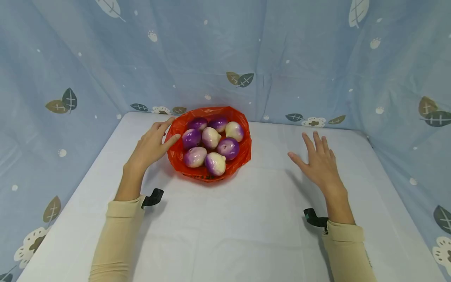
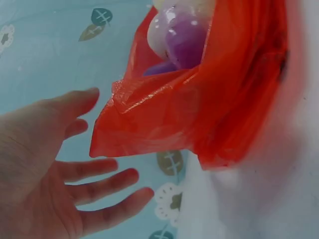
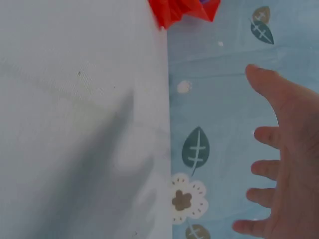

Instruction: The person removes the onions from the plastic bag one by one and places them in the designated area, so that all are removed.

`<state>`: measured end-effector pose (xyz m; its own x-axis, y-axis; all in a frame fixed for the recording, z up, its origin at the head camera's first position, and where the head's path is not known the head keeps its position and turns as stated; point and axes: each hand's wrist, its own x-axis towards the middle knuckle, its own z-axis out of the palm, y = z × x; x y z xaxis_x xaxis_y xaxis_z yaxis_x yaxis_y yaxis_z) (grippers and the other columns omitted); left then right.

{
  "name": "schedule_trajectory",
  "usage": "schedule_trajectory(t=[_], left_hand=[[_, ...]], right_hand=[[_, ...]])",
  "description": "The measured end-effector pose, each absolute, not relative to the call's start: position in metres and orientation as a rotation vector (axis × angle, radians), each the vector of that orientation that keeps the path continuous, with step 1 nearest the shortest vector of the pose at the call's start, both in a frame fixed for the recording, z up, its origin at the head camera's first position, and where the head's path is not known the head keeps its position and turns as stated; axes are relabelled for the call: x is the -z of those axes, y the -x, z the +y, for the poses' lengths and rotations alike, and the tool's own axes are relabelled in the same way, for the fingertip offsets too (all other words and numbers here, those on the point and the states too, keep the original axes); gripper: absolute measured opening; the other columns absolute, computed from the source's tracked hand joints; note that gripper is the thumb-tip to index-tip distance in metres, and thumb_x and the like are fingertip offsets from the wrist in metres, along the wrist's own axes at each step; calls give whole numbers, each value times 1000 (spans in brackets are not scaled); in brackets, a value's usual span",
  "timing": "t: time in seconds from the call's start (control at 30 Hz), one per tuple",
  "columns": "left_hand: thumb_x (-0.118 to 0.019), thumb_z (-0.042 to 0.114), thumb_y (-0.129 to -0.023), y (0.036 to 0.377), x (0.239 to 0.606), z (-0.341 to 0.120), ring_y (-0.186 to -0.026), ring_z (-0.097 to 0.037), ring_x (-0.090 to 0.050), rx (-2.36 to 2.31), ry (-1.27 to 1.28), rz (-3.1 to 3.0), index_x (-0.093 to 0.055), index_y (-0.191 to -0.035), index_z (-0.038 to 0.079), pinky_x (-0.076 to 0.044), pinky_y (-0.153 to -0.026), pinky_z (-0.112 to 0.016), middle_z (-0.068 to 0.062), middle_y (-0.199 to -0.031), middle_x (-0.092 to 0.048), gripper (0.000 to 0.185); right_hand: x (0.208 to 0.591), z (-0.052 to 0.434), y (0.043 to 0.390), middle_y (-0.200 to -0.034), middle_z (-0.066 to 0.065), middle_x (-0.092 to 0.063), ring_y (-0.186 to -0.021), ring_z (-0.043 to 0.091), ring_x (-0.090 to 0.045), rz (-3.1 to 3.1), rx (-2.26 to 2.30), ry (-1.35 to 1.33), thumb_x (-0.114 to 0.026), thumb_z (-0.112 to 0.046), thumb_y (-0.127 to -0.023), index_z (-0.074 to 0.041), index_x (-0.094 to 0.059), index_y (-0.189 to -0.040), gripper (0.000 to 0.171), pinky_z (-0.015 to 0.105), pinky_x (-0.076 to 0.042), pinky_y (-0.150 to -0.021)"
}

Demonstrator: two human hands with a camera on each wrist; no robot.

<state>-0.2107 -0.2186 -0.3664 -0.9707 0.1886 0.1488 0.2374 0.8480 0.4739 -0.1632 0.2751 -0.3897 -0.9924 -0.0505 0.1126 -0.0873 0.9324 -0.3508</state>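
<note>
A: Where is the crinkled red plastic bag [image 1: 243, 150]?

B: It sits toward the back of the white cloth-covered desk [image 1: 225, 227], a little left of the middle, its mouth spread wide open. Inside lie seven glossy purple-and-white onion-shaped bulbs [image 1: 210, 147], heaped close and touching one another.

A: And the left hand [image 1: 151, 145]?

B: It is right at the bag's left rim. The fingers [image 1: 165, 124] are straight and slightly spread, not curled round anything; the thumb tip reaches the red plastic at the rim. In the left wrist view the same hand [image 2: 45, 174] shows an open palm just beside a loose flap of the bag [image 2: 209, 104], with one bulb [image 2: 182, 37] showing above the plastic edge. Whether the other fingers touch the bag I cannot tell.

A: The right hand [image 1: 318, 164]?

B: It hovers or rests over the bare desk, well apart from the bag on its right side, fingers [image 1: 317, 141] straight and fanned, holding nothing. The right wrist view confirms the spread fingers [image 3: 264, 168].

A: What surrounds it all?

B: A pale blue curtain printed with leaves and flowers [image 1: 317, 58] hangs behind and on both sides. Beige sleeves [image 1: 116, 239] cover both forearms.
</note>
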Motion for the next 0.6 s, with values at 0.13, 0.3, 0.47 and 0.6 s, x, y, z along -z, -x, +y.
schedule_trajectory(t=[0.13, 0.3, 0.47, 0.6], left_hand=[[-57, 39, -97, 213, 363, -218, -112, -41, -57, 796, 386, -2897, -33, -154, 24, -50, -93, -63, -24, -138, -51, 63], [-62, 24, -96, 217, 358, -215, -100, -35, -63, 843, 425, -2881, -43, -149, 17, -59, -83, -52, -20, -131, -60, 56], [-60, 16, -96, 220, 358, -215, -94, -31, -65, 856, 459, -2875, -51, -143, 11, -60, -79, -48, -18, -129, -63, 48], [-60, 11, -95, 220, 360, -216, -90, -30, -65, 855, 460, -2866, -54, -141, 10, -61, -73, -44, -18, -125, -64, 46]], right_hand=[[386, 268, 165, -162, 22, -16, -145, 50, -22, -2937, -584, -136, -57, -60, -91, -20, -22, -157, 85, 78, -28, -101], [383, 257, 166, -155, 23, -32, -133, 49, -40, -2922, -621, -177, -59, -56, -92, -19, -30, -154, 78, 72, -42, -91], [382, 243, 168, -150, 21, -40, -129, 44, -48, -2905, -644, -213, -64, -51, -91, -17, -38, -150, 73, 67, -46, -92], [383, 231, 170, -149, 19, -43, -128, 41, -51, -2908, -674, -236, -66, -50, -90, -18, -40, -149, 72, 67, -46, -93]])
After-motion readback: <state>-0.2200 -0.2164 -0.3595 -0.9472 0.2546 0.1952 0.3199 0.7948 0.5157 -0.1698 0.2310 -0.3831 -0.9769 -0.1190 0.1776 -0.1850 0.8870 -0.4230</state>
